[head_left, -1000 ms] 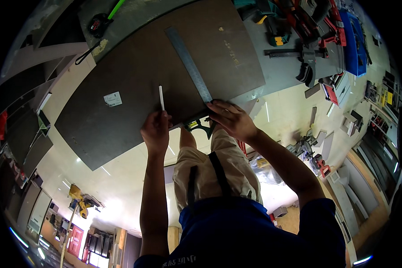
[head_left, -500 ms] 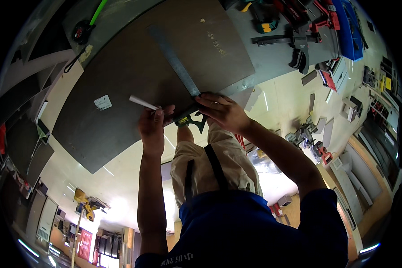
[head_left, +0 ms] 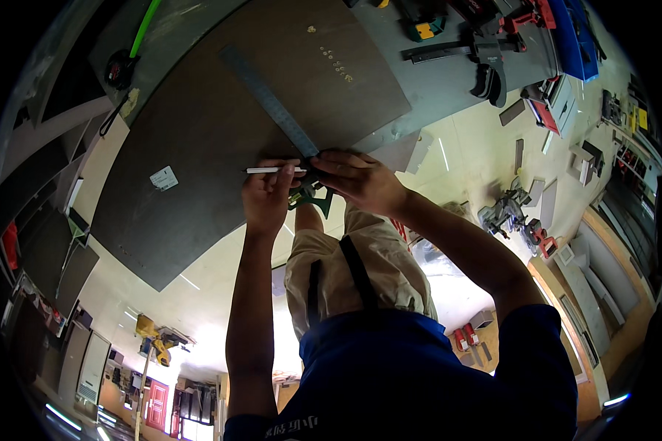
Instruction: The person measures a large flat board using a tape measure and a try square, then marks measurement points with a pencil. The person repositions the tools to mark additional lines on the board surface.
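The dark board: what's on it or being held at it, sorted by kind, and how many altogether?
Metal ruler lying across the dark board: 1
White pencil in the left hand: 1
Green-handled square at the board's edge under the right hand: 1
White sticker: 1
Total: 4

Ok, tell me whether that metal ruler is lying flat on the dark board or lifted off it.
Flat: the metal ruler lies along the dark board, its near end pinned under the right hand.

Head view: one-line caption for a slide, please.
Left hand holds a white pencil beside a metal ruler on a dark board; right hand steadies the ruler.
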### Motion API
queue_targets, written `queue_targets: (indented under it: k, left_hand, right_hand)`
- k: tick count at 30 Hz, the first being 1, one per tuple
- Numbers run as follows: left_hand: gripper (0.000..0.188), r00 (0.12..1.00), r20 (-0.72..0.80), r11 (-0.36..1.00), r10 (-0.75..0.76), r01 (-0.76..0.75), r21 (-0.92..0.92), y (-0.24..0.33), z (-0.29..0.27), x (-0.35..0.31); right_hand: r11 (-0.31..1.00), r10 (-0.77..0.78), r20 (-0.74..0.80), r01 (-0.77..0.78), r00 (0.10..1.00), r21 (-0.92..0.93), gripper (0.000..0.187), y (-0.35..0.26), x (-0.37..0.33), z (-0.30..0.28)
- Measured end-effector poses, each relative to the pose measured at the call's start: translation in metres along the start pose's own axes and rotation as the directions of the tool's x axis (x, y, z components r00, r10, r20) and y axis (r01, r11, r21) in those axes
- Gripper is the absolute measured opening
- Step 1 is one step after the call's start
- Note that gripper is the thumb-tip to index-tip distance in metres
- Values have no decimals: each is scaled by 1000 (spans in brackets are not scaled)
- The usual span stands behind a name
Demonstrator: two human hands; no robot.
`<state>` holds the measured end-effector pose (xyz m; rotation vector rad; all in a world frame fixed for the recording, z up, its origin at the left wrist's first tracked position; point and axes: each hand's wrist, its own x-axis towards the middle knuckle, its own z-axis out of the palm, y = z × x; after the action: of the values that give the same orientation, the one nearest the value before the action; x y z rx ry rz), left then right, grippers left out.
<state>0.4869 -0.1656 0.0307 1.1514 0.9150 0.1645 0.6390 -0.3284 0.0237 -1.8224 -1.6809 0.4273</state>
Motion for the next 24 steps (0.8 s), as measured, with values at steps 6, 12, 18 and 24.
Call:
queue_targets:
  k: [6, 12, 18, 24]
  left_hand:
    - [17, 997, -66, 994, 36, -29, 108, -7, -5, -3]
    - [15, 997, -67, 981, -41, 53, 189, -1, -7, -1]
    - [16, 999, -43, 976, 6, 3, 217, 23, -19, -10]
    - [23, 959, 255, 966, -121, 55, 251, 23, -39, -23]
  right_hand:
    - [1000, -14, 7, 14, 1000, -14, 34, -1, 3, -4]
    - [1000, -25, 7, 25, 1000, -13, 33, 1, 2, -2]
    - [1000, -5, -5, 5, 1000, -16, 25, -1, 2, -1]
    - [1000, 16, 1, -16, 1000, -24, 27, 0, 0, 1]
